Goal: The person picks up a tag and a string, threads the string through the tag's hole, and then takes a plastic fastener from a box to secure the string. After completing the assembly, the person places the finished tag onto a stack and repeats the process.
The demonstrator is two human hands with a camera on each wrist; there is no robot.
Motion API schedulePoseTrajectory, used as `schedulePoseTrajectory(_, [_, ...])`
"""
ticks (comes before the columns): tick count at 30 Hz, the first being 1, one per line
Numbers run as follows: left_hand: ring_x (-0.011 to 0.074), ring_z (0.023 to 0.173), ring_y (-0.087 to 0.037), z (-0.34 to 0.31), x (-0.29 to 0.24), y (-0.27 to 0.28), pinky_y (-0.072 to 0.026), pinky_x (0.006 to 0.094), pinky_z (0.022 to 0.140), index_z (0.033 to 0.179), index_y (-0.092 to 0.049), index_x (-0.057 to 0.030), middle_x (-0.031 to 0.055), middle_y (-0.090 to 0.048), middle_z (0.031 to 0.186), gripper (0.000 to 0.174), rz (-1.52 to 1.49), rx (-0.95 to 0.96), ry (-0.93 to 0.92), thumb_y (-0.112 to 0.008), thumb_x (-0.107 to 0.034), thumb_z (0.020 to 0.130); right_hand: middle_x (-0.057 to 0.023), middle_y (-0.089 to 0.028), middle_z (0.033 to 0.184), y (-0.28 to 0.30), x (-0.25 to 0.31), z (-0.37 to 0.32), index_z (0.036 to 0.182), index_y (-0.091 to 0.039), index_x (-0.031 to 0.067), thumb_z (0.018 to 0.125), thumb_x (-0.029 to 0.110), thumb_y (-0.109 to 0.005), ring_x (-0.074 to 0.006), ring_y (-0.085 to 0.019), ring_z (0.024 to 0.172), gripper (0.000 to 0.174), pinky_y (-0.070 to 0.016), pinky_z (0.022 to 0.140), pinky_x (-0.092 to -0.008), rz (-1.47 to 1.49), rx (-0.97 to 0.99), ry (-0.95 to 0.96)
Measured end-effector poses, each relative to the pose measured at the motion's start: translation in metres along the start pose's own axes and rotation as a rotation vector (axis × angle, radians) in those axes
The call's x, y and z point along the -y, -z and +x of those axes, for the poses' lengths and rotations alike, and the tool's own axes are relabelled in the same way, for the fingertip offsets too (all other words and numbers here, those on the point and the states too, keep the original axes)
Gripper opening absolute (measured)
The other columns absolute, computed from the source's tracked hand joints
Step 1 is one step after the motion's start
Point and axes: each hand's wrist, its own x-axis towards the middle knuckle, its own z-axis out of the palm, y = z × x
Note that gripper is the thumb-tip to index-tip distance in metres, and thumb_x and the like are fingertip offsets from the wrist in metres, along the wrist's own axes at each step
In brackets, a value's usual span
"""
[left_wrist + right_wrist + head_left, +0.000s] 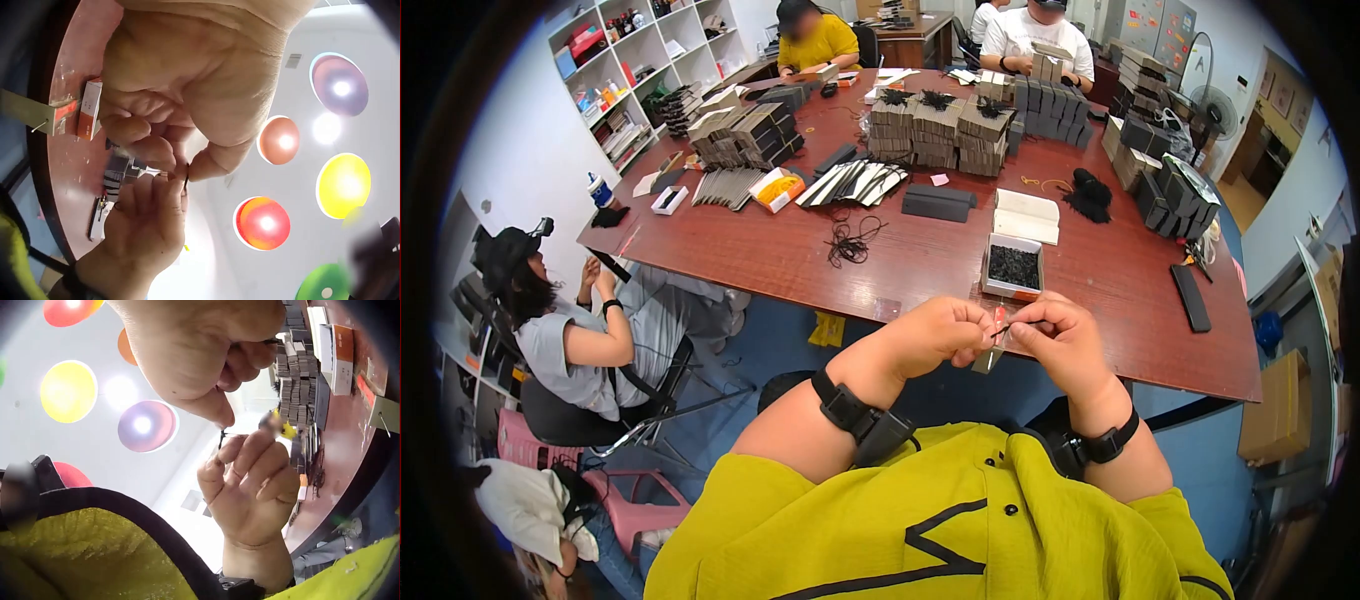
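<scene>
In front of my chest, close to the table's near edge, both hands meet at a short, thin black cord (186, 177). My left hand (953, 335) pinches it between thumb and forefinger, the other fingers curled in. From the other side my right hand (1062, 338) also pinches the cord, thumb against forefinger. A dark end of something thin (273, 341) shows beside the right fingers. Just beyond the hands stands an open white box (1012, 291) with an orange stripe, filled with small black pieces. A flat bar (25, 112) with a small pin juts from the table edge by red tape.
On the dark red table (780, 270) lie a tangle of black cord (852, 240), an open notebook (1027, 216), a black case (1190, 298) and stacks of grey boards (940, 135). A seated person (580, 330) works at the left; two more sit across the table.
</scene>
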Motion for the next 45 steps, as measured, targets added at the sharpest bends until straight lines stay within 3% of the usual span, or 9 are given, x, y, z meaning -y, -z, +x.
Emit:
schedulePoseTrajectory(8, [0.0084,0.063,-0.046,-0.007,-0.01,0.022,-0.0369,0.0209,0.057,0.081,-0.056,-0.002,0.0009,-0.051,0.075,0.008,-0.003,0.07,-0.1,-0.06,-0.005,0.075,0.0021,-0.048,0.078,0.003,0.014,-0.001,0.084,-0.064,-0.0028,0.08,0.002,-0.065,-0.0021,-0.041,0.062,0.007,-0.0334,0.054,-0.0166,0.109,-0.029,-0.041])
schedulePoseTrajectory(10, [0.0094,0.072,-0.049,-0.008,-0.013,0.012,-0.0413,0.0222,0.064,0.089,-0.056,-0.0025,0.0014,-0.052,0.083,0.019,0.26,-0.207,-0.245,-0.064,-0.003,0.073,0.0024,-0.048,0.077,0.001,0.012,-0.001,0.084,-0.064,-0.0026,0.08,0.002,-0.065,-0.0022,-0.041,0.061,0.006,-0.0332,0.054,-0.0165,0.146,-0.031,-0.06])
schedulePoseTrajectory(12, [0.0123,0.078,-0.053,-0.015,-0.019,-0.001,-0.044,0.0242,0.069,0.098,-0.056,-0.0039,0.003,-0.055,0.087,0.03,0.557,-0.229,-0.295,-0.069,-0.004,0.071,0.0029,-0.047,0.076,0.0,0.009,0.0,0.084,-0.065,-0.002,0.08,0.003,-0.065,-0.0027,-0.041,0.063,0.006,-0.0335,0.055,-0.0167,0.168,-0.031,-0.077])
schedulePoseTrajectory(14, [0.0157,0.08,-0.055,-0.011,-0.018,-0.018,-0.0449,0.0264,0.069,0.102,-0.057,-0.0051,0.0055,-0.057,0.09,0.034,0.922,-0.255,-0.669,-0.071,-0.009,0.071,0.003,-0.046,0.076,-0.002,0.008,0.0,0.084,-0.065,-0.0016,0.08,0.003,-0.065,-0.0029,-0.041,0.064,0.006,-0.0336,0.056,-0.0169,0.174,-0.027,-0.068])
schedulePoseTrajectory(21, [0.0265,0.071,-0.06,0.001,-0.007,-0.023,-0.0478,0.0326,0.064,0.087,-0.063,-0.0052,0.0098,-0.063,0.078,0.013,1.106,-0.364,-0.829,-0.066,-0.006,0.075,0.0019,-0.05,0.077,-0.003,0.005,-0.001,0.085,-0.064,-0.0004,0.081,0.004,-0.064,-0.0045,-0.044,0.067,0.006,-0.0364,0.059,-0.0175,0.16,-0.019,-0.065])
schedulePoseTrajectory(25, [0.0268,0.073,-0.061,-0.002,-0.008,-0.022,-0.048,0.0326,0.066,0.087,-0.063,-0.0053,0.0097,-0.063,0.079,0.014,1.1,-0.353,-0.827,-0.066,-0.006,0.073,-0.0004,-0.053,0.081,-0.007,0.01,-0.003,0.087,-0.064,-0.0007,0.082,0.003,-0.063,-0.0054,-0.049,0.071,0.006,-0.04,0.062,-0.0179,0.297,-0.056,-0.162])
schedulePoseTrajectory(30, [0.0266,0.074,-0.061,-0.003,-0.009,-0.024,-0.0485,0.0329,0.067,0.084,-0.062,-0.0042,0.0095,-0.063,0.08,0.014,1.133,-0.415,-0.868,-0.066,-0.007,0.072,-0.0008,-0.055,0.083,-0.003,0.014,-0.004,0.091,-0.06,-0.0003,0.084,0.002,-0.061,-0.006,-0.052,0.073,0.007,-0.0423,0.063,-0.019,-0.069,-0.017,0.095])
schedulePoseTrajectory(36, [0.0249,0.075,-0.061,-0.006,-0.009,-0.023,-0.0484,0.0324,0.068,0.084,-0.062,-0.0037,0.0103,-0.063,0.081,0.012,1.033,-0.375,-0.713,-0.065,-0.006,0.072,-0.002,-0.054,0.078,-0.002,0.008,-0.005,0.094,-0.055,0.001,0.087,0.003,-0.057,-0.0072,-0.05,0.069,0.008,-0.0418,0.061,-0.02,0.05,0.012,0.058])
schedulePoseTrajectory(45, [0.0254,0.073,-0.061,-0.009,-0.011,-0.023,-0.0478,0.0326,0.066,0.084,-0.062,-0.0039,0.0097,-0.063,0.08,0.014,1.066,-0.395,-0.804,-0.066,-0.005,0.071,-0.0017,-0.055,0.075,-0.002,0.015,-0.005,0.091,-0.053,0.001,0.09,0.003,-0.052,-0.0073,-0.052,0.069,0.003,-0.0431,0.063,-0.0209,-0.15,0.056,0.047])
